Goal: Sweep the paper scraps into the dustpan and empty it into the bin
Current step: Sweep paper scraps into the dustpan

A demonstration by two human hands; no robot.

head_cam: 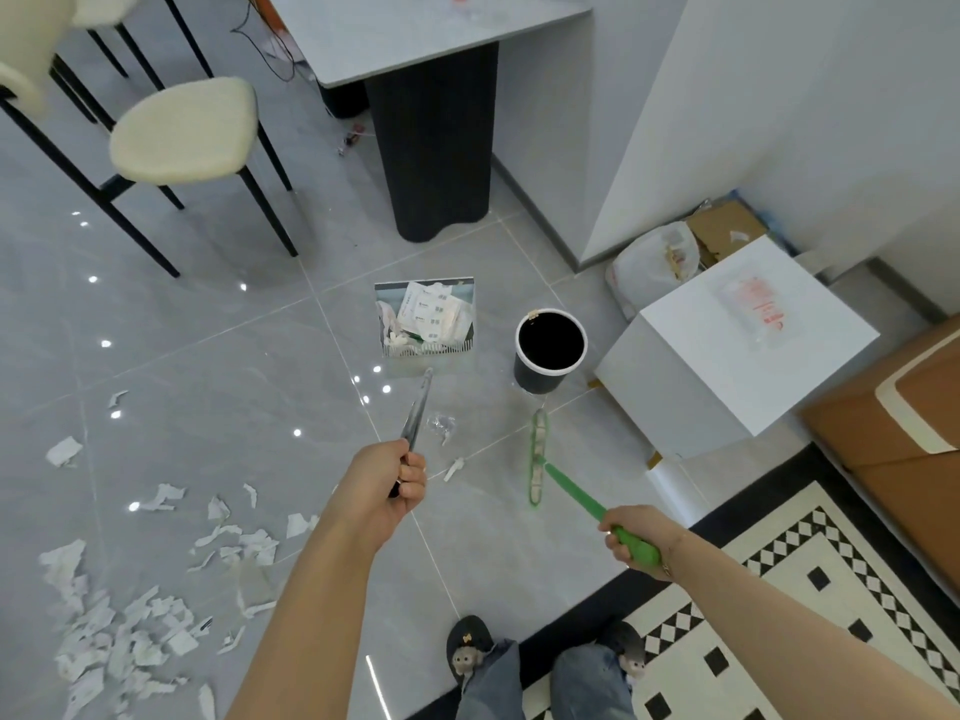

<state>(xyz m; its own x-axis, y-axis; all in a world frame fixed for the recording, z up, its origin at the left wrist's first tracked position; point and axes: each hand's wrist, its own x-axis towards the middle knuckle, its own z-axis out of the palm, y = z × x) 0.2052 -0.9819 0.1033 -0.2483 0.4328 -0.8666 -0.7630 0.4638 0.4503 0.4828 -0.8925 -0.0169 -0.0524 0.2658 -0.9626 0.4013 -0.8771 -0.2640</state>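
My left hand (397, 483) grips the long grey handle of the dustpan (384, 324), which sits on the floor ahead, holding paper sheets and scraps. To its right stands the round black bin (550, 379) with a white rim, upright and dark inside. My right hand (636, 535) holds the green handle of the broom (537, 454); its flat green head rests on the tiles just in front of the bin. Several torn paper scraps (130, 636) lie scattered at the lower left, with a few small bits (453, 467) between dustpan and broom.
A white box (727, 366) stands right of the bin, with a plastic bag (654, 262) and cardboard behind it. A grey table on a dark pedestal (436, 148) and cream stools (182, 132) lie ahead. A checkered rug (779, 589) and my slippered feet are at the bottom.
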